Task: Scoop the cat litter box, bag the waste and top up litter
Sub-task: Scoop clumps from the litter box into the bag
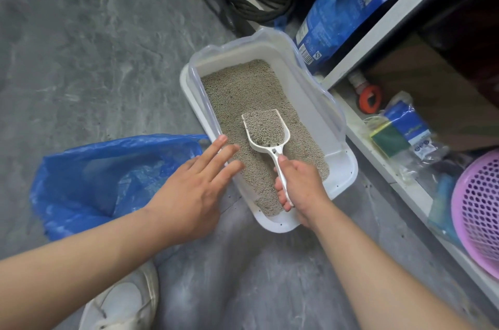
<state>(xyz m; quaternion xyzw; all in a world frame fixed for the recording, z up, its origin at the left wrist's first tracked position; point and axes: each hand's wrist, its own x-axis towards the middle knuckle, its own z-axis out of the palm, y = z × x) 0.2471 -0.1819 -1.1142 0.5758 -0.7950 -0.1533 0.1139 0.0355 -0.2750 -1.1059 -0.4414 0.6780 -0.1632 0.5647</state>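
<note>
While my right hand (299, 184) has its fingers wrapped round the handle of the white scoop (266, 128), heaped with grey litter just above the litter box (334, 138), my left hand (194, 181) lies flat and empty at the box's near rim. Beside it on the floor the blue bag (89, 175) gapes open. Scooping looks underway; bagging remains, and the blue litter sack (351, 5) behind suggests topping up is not yet done.

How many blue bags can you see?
2. One open blue plastic bag lies on the floor left of the litter box, by the left hand. One big blue sack leans beyond the box by the shelf. More may be hidden.
</note>
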